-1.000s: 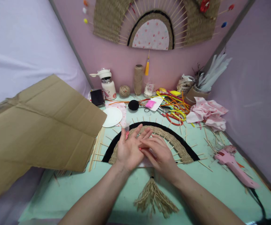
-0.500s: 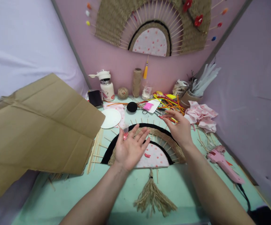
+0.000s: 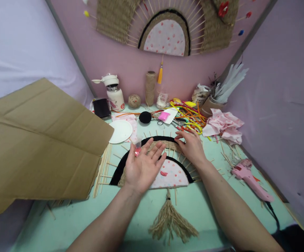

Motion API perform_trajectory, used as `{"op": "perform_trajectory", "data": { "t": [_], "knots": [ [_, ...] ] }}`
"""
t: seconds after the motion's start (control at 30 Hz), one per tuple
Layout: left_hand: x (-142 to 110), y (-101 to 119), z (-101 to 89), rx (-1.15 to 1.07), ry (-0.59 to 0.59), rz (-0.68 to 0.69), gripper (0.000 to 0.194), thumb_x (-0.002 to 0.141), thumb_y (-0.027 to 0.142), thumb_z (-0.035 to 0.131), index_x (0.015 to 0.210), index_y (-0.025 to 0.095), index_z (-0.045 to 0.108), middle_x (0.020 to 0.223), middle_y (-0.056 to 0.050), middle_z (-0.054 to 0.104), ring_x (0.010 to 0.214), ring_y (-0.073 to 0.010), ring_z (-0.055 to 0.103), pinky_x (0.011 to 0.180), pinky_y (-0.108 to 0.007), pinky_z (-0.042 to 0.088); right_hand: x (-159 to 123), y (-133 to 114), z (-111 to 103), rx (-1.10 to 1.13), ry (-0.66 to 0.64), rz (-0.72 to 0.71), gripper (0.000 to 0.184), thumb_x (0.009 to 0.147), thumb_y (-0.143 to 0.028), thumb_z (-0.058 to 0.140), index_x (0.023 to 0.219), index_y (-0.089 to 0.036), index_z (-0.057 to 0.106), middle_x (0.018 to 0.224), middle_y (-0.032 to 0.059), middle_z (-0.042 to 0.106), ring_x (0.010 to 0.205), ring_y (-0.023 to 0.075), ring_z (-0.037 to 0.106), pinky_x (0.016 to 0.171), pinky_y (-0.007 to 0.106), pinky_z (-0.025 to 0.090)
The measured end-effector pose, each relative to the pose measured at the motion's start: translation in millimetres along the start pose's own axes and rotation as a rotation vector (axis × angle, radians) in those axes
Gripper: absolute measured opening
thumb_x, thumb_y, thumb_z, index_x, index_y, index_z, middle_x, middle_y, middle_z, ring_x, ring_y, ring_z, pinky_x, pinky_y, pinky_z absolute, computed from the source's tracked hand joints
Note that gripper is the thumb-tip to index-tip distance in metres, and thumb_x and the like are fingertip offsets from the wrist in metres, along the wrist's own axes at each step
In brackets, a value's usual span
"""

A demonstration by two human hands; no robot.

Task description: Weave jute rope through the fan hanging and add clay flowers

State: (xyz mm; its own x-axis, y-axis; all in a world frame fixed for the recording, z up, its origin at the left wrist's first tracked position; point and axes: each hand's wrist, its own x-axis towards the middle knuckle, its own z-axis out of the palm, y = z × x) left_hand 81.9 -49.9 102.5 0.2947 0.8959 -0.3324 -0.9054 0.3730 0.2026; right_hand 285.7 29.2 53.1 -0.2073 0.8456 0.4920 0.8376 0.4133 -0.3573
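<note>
Fan (image 3: pixel 173 172) lies beneath both hands: left hand (image 3: pixel 143 169) spread, bare palm up; right hand (image 3: pixel 193 147) nearly pinched, contents impossible to tell. Cardboard (image 3: pixel 49 140) slants left of them, glue gun (image 3: pixel 254 182) right.

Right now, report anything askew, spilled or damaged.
Loose sticks lie scattered at odd angles beside the pink glue gun, unlike the aligned bundle near the cardboard; the dotted pink sheet behind them is crumpled.

Cardbd (image 3: pixel 49 147) L, wht bottle (image 3: pixel 116 99) nr twine ball (image 3: pixel 134 101)
</note>
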Motion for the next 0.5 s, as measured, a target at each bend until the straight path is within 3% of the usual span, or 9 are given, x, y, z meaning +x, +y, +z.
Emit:
{"op": "perform_trajectory", "data": {
  "t": [0.5],
  "knots": [
    [1.5, 0.5, -1.8, -0.006, 0.005, -0.001, 0.051, 0.084, 0.053, 0.047, 0.116, 0.015, 0.057, 0.12, -0.017, 0.059, 0.122, -0.0291, 0.05, 0.099, -0.043, 0.042, -4.0, -12.3, -13.3, -0.055, -0.117, -0.053, 0.024, 0.081, -0.015, 0.052, 0.103, -0.022, 0.059, 0.081, -0.0007, 0.072, 0.086, 0.0208, 0.065, 0.103, 0.047, 0.029]
  ]
}}
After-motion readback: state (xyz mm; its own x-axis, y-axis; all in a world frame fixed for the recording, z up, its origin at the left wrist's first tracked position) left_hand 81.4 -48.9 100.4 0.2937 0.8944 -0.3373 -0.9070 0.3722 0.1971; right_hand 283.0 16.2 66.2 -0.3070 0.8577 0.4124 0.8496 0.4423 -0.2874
